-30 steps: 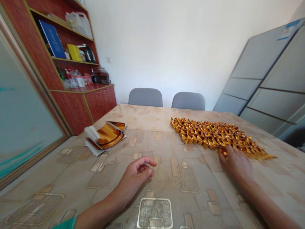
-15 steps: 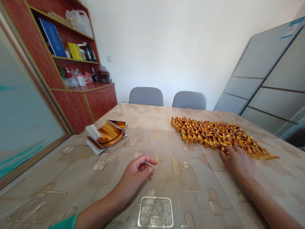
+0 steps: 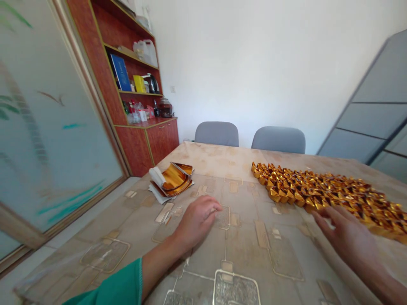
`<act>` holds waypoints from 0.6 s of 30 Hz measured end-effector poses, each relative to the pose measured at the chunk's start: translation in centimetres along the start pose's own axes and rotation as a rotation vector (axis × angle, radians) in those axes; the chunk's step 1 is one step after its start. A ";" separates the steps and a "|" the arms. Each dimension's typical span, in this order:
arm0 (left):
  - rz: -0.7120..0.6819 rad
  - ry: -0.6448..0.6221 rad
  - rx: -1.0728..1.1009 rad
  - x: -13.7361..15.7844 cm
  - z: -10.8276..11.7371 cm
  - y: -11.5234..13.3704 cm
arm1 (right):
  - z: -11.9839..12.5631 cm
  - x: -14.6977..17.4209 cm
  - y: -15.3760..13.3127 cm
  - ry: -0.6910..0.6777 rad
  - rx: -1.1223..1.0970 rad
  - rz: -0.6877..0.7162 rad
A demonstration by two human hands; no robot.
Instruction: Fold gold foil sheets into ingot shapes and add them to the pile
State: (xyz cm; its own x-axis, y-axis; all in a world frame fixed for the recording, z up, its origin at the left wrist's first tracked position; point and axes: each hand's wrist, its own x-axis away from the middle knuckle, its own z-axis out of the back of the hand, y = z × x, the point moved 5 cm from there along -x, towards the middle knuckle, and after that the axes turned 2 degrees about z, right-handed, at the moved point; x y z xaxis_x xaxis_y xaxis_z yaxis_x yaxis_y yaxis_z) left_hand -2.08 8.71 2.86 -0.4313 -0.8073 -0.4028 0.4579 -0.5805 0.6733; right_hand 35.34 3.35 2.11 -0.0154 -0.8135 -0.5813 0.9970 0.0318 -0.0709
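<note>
My left hand (image 3: 201,220) hovers over the middle of the table, its fingers loosely bent, and holds nothing I can see. Just beyond it lies a curved stack of gold foil paper sheets (image 3: 174,177) with white edges and backs. Many folded gold paper ingots (image 3: 305,186) stand in tight rows on the right side of the table. My right hand (image 3: 346,233) is at the near edge of those rows, thumb and fingers apart, nothing visible between them. It hides some of the nearest ingots.
A patterned cover lies on the table (image 3: 241,250). Two grey chairs (image 3: 216,133) stand at its far side, before a white wall. At the left are a red-brown shelf cabinet (image 3: 133,144) and a frosted glass door (image 3: 63,140); a grey cabinet (image 3: 365,114) stands at the right.
The view has turned left. My left hand has moved closer to the gold paper stack. My right hand has drawn back slightly from the ingot rows, its thumb and fingers parted.
</note>
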 end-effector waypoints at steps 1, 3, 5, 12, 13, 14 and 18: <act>-0.017 0.024 -0.147 -0.5 0.9 -0.7 | 0.0 -0.5 -1.3 0.004 -0.086 -0.004; 0.074 0.056 -0.478 -1.4 2.7 -2.8 | -0.3 -1.6 -4.5 -0.050 -0.249 0.029; 0.218 0.059 -0.720 -2.2 4.1 -5.2 | -0.5 -2.6 -8.2 -0.094 -0.394 0.082; 0.475 0.109 -0.936 -2.8 5.5 -9.5 | -2.4 -2.9 -18.2 -0.273 -0.693 0.264; 0.499 0.100 -0.948 -2.7 5.4 -9.6 | -2.8 -2.5 -18.7 -0.314 -0.711 0.265; 0.517 0.088 -0.957 -2.6 5.3 -9.7 | -3.2 -2.1 -19.0 -0.349 -0.722 0.261; 0.564 0.011 -0.963 -2.6 5.2 -9.6 | -3.8 -0.9 -18.6 -0.412 -0.737 0.230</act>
State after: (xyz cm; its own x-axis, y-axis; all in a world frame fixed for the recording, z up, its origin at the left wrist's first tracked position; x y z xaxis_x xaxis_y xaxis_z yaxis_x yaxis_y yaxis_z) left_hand -9.41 16.92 0.62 0.0335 -0.9793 -0.1996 0.9994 0.0338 0.0016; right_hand 16.48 5.72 0.93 0.3514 -0.8812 -0.3164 0.6662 0.4728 -0.5767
